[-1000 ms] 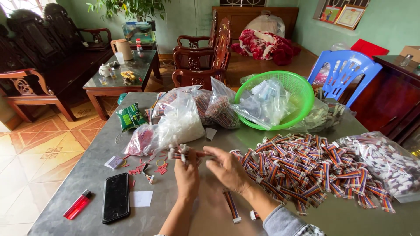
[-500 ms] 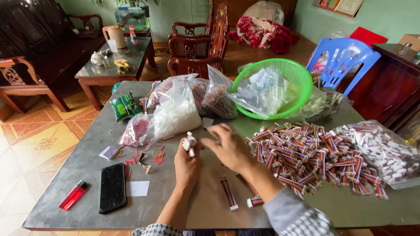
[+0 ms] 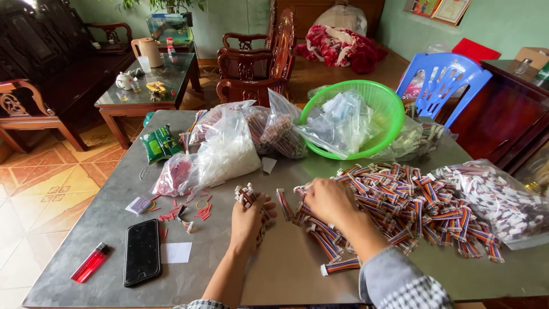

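Note:
My left hand (image 3: 249,222) grips a small bundle of striped ribbon cables (image 3: 246,194) with white connector ends, held upright above the grey table (image 3: 274,269). My right hand (image 3: 330,200) rests on the left edge of a big pile of the same multicoloured cables (image 3: 423,206), fingers curled over a few of them. Loose cables lie between both hands and near my right forearm (image 3: 343,266).
A green basket (image 3: 389,114) holds plastic bags; more bags of parts (image 3: 226,151) lie left of it and another at right (image 3: 503,200). A black phone (image 3: 142,252), a red lighter (image 3: 89,262), a white paper square (image 3: 176,252) and red scraps (image 3: 200,209) lie at left.
My right hand moved from beside the left hand's bundle out to the pile of cables. The left hand kept its bundle and stayed near the table's middle.

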